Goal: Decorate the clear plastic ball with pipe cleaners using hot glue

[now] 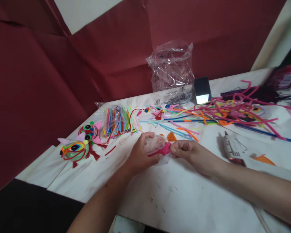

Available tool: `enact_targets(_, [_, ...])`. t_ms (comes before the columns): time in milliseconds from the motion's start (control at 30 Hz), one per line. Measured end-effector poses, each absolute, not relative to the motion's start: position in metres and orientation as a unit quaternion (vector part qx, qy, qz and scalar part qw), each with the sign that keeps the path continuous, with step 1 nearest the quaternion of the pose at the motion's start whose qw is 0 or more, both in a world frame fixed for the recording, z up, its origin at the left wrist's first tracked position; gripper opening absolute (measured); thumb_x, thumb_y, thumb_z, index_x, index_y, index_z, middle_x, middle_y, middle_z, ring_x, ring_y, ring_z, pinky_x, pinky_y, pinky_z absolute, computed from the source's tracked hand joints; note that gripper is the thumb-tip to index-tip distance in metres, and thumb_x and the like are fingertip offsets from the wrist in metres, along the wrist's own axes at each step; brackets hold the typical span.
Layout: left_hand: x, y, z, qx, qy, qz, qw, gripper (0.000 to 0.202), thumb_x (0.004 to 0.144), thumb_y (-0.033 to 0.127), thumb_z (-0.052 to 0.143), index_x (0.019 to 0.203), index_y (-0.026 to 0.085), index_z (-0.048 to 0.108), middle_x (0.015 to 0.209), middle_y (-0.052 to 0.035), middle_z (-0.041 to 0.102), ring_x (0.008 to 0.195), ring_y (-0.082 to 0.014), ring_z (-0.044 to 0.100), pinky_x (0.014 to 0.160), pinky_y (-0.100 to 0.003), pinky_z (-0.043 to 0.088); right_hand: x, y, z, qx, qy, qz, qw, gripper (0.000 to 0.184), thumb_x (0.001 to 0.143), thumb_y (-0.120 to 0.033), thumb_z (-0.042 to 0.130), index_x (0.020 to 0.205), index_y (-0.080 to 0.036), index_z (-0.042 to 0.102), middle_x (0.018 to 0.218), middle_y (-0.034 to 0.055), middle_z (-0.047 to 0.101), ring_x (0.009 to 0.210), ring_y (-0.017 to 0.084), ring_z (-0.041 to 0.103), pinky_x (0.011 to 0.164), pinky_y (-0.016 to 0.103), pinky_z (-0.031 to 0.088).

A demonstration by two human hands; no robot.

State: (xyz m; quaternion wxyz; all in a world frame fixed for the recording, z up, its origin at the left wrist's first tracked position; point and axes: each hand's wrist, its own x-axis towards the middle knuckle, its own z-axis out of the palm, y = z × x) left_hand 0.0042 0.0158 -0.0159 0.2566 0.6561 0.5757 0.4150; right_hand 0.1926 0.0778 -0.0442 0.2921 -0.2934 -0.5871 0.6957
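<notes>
My left hand [144,150] is wrapped round a clear, rounded plastic piece [154,142], its thumb low on the near side. A bright pink fuzzy strip, looking like pipe cleaner [163,149], runs along the plastic. The fingertips of my right hand [185,150] pinch the right end of that pink strip. Whether the strip is fixed to the plastic I cannot tell. Just behind my hands lies an orange fuzzy piece [171,137] on the white table [174,194].
Two decorated animal-head crafts [75,149] with red tassels sit at left. Behind are a bag of coloured pipe cleaners [118,121], a clear plastic bag [172,71] and a dark box-like object [202,90]. A glue gun [232,147] and tangled pink pipe cleaners [232,106] lie right.
</notes>
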Motion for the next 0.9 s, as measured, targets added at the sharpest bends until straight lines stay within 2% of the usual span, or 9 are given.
enact_targets(100, [0.003, 0.016, -0.017, 0.653, 0.566, 0.429, 0.264, 0.055, 0.061, 0.029, 0.072, 0.108, 0.021, 0.045, 0.118, -0.0085, 0.053, 0.116, -0.0276, 0.048, 0.094, -0.04, 0.04, 0.193, 0.082, -0.047, -0.299, -0.588, 0.686, 0.305, 0.044, 0.066, -0.062, 0.066, 0.062, -0.019, 0.055, 0.064, -0.0018, 0.055, 0.063, 0.013, 0.049, 0.07, 0.031, 0.042])
enact_targets(200, [0.002, 0.017, -0.018, 0.647, 0.564, 0.438, 0.267, 0.055, 0.061, 0.033, 0.072, 0.107, 0.021, 0.045, 0.118, -0.0086, 0.053, 0.117, -0.0276, 0.047, 0.094, -0.04, 0.04, 0.195, 0.082, -0.047, -0.304, -0.59, 0.678, 0.316, 0.045, 0.067, -0.063, 0.064, 0.063, -0.019, 0.056, 0.066, -0.0007, 0.057, 0.066, 0.014, 0.051, 0.074, 0.033, 0.043])
enact_targets(333, [0.002, 0.018, -0.019, 0.644, 0.567, 0.44, 0.265, 0.054, 0.062, 0.034, 0.073, 0.106, 0.021, 0.045, 0.121, -0.0082, 0.05, 0.117, -0.0268, 0.046, 0.095, -0.04, 0.039, 0.195, 0.078, -0.043, -0.305, -0.651, 0.616, 0.321, 0.043, 0.073, -0.063, 0.058, 0.065, -0.021, 0.054, 0.063, -0.0036, 0.047, 0.061, 0.013, 0.044, 0.061, 0.028, 0.038])
enact_targets(433, [0.003, 0.018, -0.021, 0.648, 0.557, 0.444, 0.27, 0.054, 0.061, 0.032, 0.073, 0.107, 0.022, 0.045, 0.123, -0.0088, 0.049, 0.118, -0.0273, 0.046, 0.095, -0.041, 0.04, 0.194, 0.075, -0.043, -0.305, -0.682, 0.584, 0.318, 0.047, 0.072, -0.068, 0.054, 0.063, -0.022, 0.05, 0.061, -0.0045, 0.041, 0.059, 0.013, 0.039, 0.054, 0.027, 0.033])
enact_targets(667, [0.006, 0.023, -0.03, 0.633, 0.532, 0.477, 0.297, 0.059, 0.06, 0.038, 0.076, 0.107, 0.022, 0.045, 0.127, -0.0102, 0.048, 0.122, -0.0274, 0.045, 0.098, -0.042, 0.039, 0.195, 0.078, -0.044, -0.334, -0.691, 0.537, 0.351, 0.049, 0.07, -0.071, 0.052, 0.061, -0.023, 0.048, 0.059, -0.003, 0.044, 0.058, 0.014, 0.042, 0.051, 0.028, 0.035])
enact_targets(900, [0.01, 0.023, -0.029, 0.632, 0.53, 0.483, 0.295, 0.061, 0.057, 0.034, 0.077, 0.106, 0.022, 0.042, 0.125, -0.0113, 0.045, 0.119, -0.0291, 0.045, 0.096, -0.044, 0.04, 0.193, 0.079, -0.043, -0.34, -0.698, 0.515, 0.364, 0.046, 0.072, -0.066, 0.054, 0.058, -0.022, 0.047, 0.056, -0.0044, 0.042, 0.055, 0.013, 0.041, 0.052, 0.028, 0.036])
